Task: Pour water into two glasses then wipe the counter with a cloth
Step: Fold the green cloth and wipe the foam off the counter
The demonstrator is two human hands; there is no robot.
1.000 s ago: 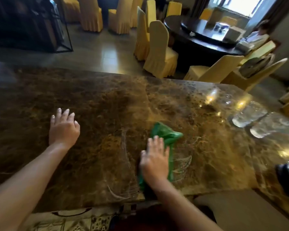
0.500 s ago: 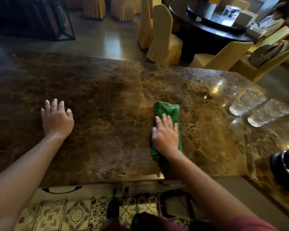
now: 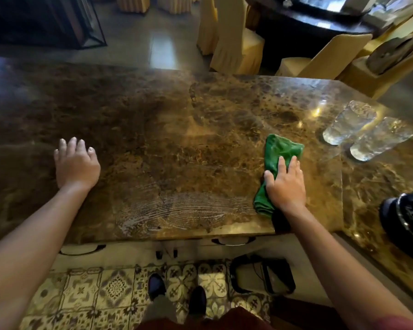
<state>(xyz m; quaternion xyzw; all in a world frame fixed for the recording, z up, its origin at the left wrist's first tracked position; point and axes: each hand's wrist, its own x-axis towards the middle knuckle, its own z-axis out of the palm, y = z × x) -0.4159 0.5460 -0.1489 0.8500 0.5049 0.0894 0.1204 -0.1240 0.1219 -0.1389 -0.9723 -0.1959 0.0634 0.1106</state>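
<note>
A green cloth [image 3: 280, 151] lies bunched on the brown marble counter [image 3: 167, 129], right of centre. My right hand [image 3: 285, 184] presses flat on its near half, fingers spread over it. My left hand [image 3: 75, 163] rests palm down on the bare counter at the left, holding nothing. Two clear glasses with water stand side by side at the right: one glass [image 3: 348, 122] farther back, the other glass [image 3: 380, 139] nearer. Wet streaks [image 3: 184, 210] mark the counter near its front edge between my arms.
A dark round object [image 3: 405, 222] sits at the counter's right edge. Beyond the counter stand yellow-covered chairs [image 3: 234, 41] and a dark round table [image 3: 315, 22]. Below the front edge are patterned floor tiles [image 3: 110, 289] and my shoes [image 3: 177, 296].
My right hand has slid the green cloth to the right, toward the glasses, leaving wet streaks behind. My left hand stays flat on the counter. The view has tilted further down.
</note>
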